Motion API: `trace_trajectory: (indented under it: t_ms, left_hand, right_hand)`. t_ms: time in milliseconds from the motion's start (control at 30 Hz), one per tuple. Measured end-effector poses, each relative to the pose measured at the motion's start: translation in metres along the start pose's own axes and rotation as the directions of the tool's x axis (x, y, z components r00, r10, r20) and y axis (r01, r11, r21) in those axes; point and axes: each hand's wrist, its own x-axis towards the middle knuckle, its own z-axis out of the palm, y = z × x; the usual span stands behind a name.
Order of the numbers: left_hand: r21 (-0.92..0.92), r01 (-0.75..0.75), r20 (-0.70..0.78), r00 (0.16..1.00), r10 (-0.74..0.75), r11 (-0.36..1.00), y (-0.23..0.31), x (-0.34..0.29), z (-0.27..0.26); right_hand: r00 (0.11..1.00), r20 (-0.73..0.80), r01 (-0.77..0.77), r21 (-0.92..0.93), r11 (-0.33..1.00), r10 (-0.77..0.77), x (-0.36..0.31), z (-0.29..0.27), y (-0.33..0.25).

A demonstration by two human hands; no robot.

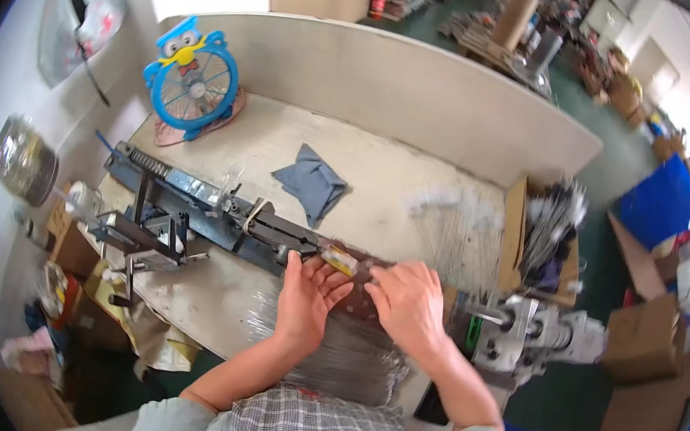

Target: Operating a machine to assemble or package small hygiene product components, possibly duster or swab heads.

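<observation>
My left hand (305, 299) is palm up, its thumb apart and its fingers loosely curved, in front of the end of a long dark metal jig (274, 225). Just beyond its fingertips sits a small clear piece with a yellow strip (341, 260); whether the fingers touch it I cannot tell. To the right, my right hand (412, 305) is closed, thumb and forefinger pinched close to that piece. Whatever is in the pinch is hidden or too small to make out. A brown spotted pad (362, 301) lies beneath, between the hands.
A grey cloth (312, 183) and a blue cartoon fan (196, 87) lie beyond the jig. Thin wires with white tips (454, 217) are spread beside a cardboard box (514, 238). A metal clamping machine (534, 336) stands right; a cranked frame (137, 236) is left. Plastic-wrapped stock (343, 359) lies nearest me.
</observation>
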Motion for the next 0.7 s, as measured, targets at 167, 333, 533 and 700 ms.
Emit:
trace_trajectory:
  t_ms: [167, 333, 533, 700]
  left_hand:
    - [0.240, -0.019, -0.001, 1.000, 0.020, 0.970, 0.007, -0.010, -0.018]
    - [0.441, -0.019, -0.091, 0.994, 0.066, 0.898, 0.026, -0.037, -0.050]
    - [0.003, -0.347, -0.637, 0.722, 0.270, 0.938, 0.095, -0.064, -0.218]
    - [0.272, -0.507, -0.694, 0.486, 0.532, 0.818, 0.171, -0.089, -0.338]
  right_hand:
    - [0.987, -0.155, 0.058, 0.132, 0.990, -0.037, -0.012, -0.009, -0.016]
    - [0.946, 0.299, 0.093, 0.112, 0.989, -0.123, -0.098, -0.008, -0.003]
    - [0.943, 0.317, 0.094, 0.034, 0.995, -0.100, -0.116, 0.029, 0.010]
    - [0.964, 0.249, 0.098, 0.006, 0.995, -0.096, -0.107, 0.029, 0.016]
